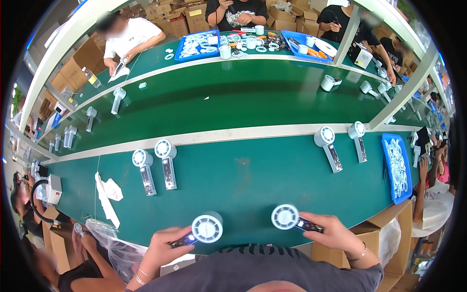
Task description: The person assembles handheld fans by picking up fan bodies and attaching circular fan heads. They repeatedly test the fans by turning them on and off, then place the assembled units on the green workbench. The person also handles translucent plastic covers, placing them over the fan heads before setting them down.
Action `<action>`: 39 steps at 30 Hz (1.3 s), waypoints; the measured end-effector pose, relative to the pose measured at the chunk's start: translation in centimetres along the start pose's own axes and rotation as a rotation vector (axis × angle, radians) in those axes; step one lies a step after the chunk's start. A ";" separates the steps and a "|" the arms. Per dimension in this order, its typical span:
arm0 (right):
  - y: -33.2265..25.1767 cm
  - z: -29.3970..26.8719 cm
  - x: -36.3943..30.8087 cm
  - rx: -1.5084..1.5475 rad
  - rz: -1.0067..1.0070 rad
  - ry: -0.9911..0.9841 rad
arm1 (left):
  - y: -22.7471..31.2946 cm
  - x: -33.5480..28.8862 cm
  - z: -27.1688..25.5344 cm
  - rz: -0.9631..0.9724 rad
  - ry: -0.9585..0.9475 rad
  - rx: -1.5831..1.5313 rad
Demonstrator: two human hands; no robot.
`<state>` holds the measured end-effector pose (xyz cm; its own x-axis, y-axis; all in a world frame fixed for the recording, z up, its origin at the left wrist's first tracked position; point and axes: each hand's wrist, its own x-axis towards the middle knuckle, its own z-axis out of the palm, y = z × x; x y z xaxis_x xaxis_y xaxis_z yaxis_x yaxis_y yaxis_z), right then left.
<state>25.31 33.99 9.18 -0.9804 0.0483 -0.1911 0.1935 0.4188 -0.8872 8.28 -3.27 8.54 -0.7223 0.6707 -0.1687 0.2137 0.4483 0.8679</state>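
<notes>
My left hand (164, 247) is closed around the handle of a handheld fan (207, 228), its round white head turned up over the table's near edge. In my right hand (332, 232) is a second handheld fan (284, 217), gripped by its handle with the head pointing left. Dark circuitry and small lights show on both handles. Beyond my left hand lie two more fans (142, 158) (165, 149) with exposed circuit boards in their handles. Two similar fans (327, 137) (357, 130) lie at the right, near the white rail.
A blue tray (407, 194) of white rings stands at the right. White cloth or paper (108, 194) lies at the left. Past the white rail (243, 132), a green belt (219, 104) carries several fans. Metal posts (407, 87) rise at the right. Co-workers sit around; cardboard boxes (323, 246) stand close by.
</notes>
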 end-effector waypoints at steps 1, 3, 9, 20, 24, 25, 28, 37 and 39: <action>-0.3 -0.5 0.5 -0.332 0.200 -0.148 | -0.6 0.4 0.4 -0.011 -0.024 0.158; -0.3 -0.3 -0.3 -0.139 0.152 -0.043 | -0.9 0.5 0.8 -0.014 -0.009 0.230; 1.9 0.3 -0.1 -0.152 0.186 -0.045 | -2.1 -0.3 1.7 -0.134 0.077 0.058; -5.5 0.0 2.1 0.201 -0.619 0.981 | 3.7 3.7 0.8 0.605 0.817 0.051; -7.7 0.1 5.7 0.355 -1.776 1.215 | 9.9 10.3 2.3 1.491 1.246 -0.565; -7.7 0.4 7.1 0.353 -1.689 1.012 | 10.7 10.7 3.0 1.366 1.252 -0.597; -4.7 -0.2 7.6 0.108 -0.959 0.625 | 10.1 11.2 4.0 0.780 0.917 -0.640; 1.1 -0.1 4.0 -0.116 0.059 0.124 | -1.8 9.5 3.5 0.152 -0.077 0.265; 3.8 0.4 3.8 -0.053 0.176 0.088 | -3.3 9.4 3.9 0.103 -0.025 0.117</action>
<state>22.29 35.45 4.93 -0.9314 0.2035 -0.3018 0.3626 0.4442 -0.8193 3.35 3.80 2.29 -0.6767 0.7302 -0.0944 0.3619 0.4415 0.8210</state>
